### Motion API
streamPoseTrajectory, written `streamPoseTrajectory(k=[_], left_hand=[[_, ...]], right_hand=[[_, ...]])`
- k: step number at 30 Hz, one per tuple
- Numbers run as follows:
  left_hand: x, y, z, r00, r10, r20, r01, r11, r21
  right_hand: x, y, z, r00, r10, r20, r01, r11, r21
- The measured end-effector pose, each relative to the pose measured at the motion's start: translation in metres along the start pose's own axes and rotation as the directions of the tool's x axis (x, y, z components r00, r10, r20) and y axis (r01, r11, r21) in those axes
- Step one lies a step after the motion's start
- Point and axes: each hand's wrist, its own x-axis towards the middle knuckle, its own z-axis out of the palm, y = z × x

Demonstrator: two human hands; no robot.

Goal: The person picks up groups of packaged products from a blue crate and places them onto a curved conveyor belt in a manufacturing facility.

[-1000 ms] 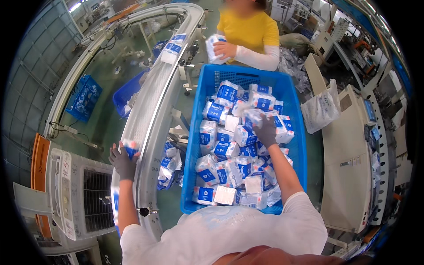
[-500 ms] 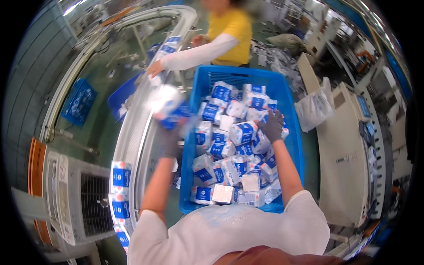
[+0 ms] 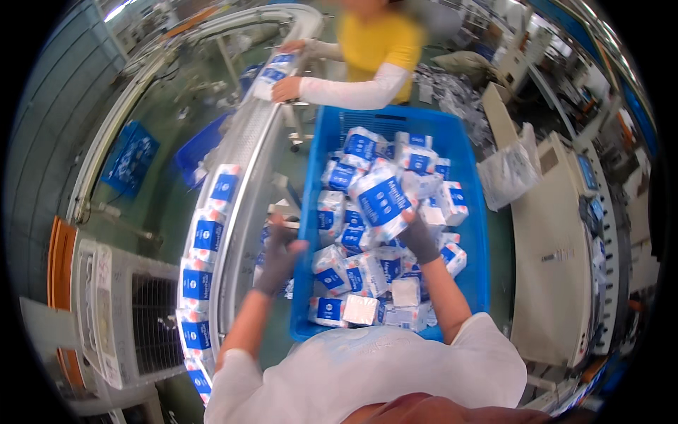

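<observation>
A white and blue pack (image 3: 383, 203) is up in the right hand (image 3: 420, 240), above the pile in the middle of the tub. The right hand is closed on the pack's near right corner, and the pack tips a bit to one side. The left hand (image 3: 279, 258) is open, with fingers spread and nothing in it that I can see. It is over the gap just left of the tub, well apart from the pack.

The step looks like lifting one pack out of the pile. Moving it left would call for a snug but soft hold, enough height to get over the tub's side, and maybe help from the left hand.

More packs (image 3: 359, 274) lie under it in a messy heap, some flat and some tipped. The big blue tub (image 3: 473, 205) holds them all. To the left is a white belt (image 3: 244, 141), with a neat row of packs (image 3: 196, 284) on its near part. At the far end of the tub, a person in a yellow shirt (image 3: 385, 42) has both hands on packs on the belt.
</observation>
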Motion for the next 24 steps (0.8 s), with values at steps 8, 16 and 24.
streamPoseTrajectory(k=[8, 16, 24], left_hand=[[0.109, 0.053, 0.024, 0.911, 0.089, -0.402, -0.221, 0.93, -0.294], [0.265, -0.015, -0.111, 0.858, 0.255, -0.446, 0.148, 0.709, 0.689], [0.22, -0.018, -0.092, 0.963, 0.173, -0.208, 0.171, 0.205, 0.964]], right_hand=[[0.033, 0.008, 0.021, 0.929, -0.324, 0.18, 0.328, 0.495, -0.804], [0.089, 0.035, -0.095, 0.94, 0.326, 0.098, 0.155, -0.153, -0.976], [0.091, 0.026, -0.107, 0.928, 0.314, 0.201, 0.292, -0.277, -0.915]])
